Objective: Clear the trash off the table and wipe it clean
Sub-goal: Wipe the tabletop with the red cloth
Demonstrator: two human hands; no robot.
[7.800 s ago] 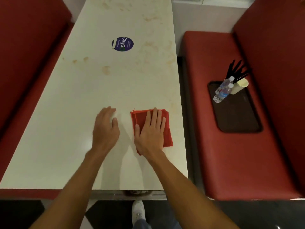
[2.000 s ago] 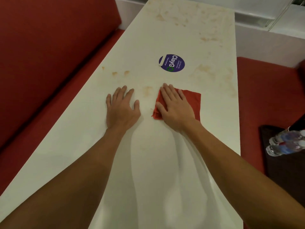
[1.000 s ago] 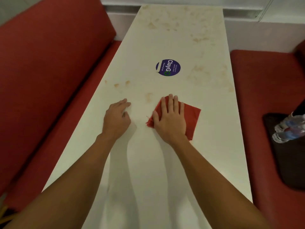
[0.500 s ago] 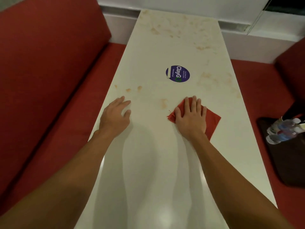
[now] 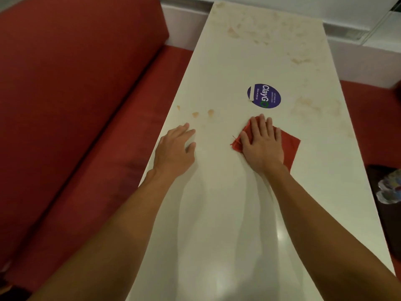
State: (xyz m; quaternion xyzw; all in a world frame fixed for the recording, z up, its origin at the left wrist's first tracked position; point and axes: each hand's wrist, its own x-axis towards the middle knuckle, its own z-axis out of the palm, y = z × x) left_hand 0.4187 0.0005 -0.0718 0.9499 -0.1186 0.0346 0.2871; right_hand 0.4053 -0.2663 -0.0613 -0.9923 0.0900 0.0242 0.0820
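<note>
A folded red cloth [image 5: 289, 146] lies flat on the long white table [image 5: 217, 224], just below a round blue sticker [image 5: 264, 96]. My right hand [image 5: 261, 144] presses on the cloth with straight fingers. My left hand [image 5: 174, 149] rests flat on the bare tabletop near the left edge. Brown stains [image 5: 202, 113] dot the table ahead of my left hand. More stains [image 5: 312, 107] spread right of the sticker and across the far end [image 5: 260, 29].
Red bench seats flank the table on the left [image 5: 76, 127] and on the right [image 5: 373, 118]. A dark tray [image 5: 388, 224] with plastic bottles [image 5: 389, 190] sits on the right bench. A white wall [image 5: 303, 7] closes the far end.
My right hand has slid the cloth forward and left over a stain, up to just below the sticker. My left hand stays flat near the left edge.
</note>
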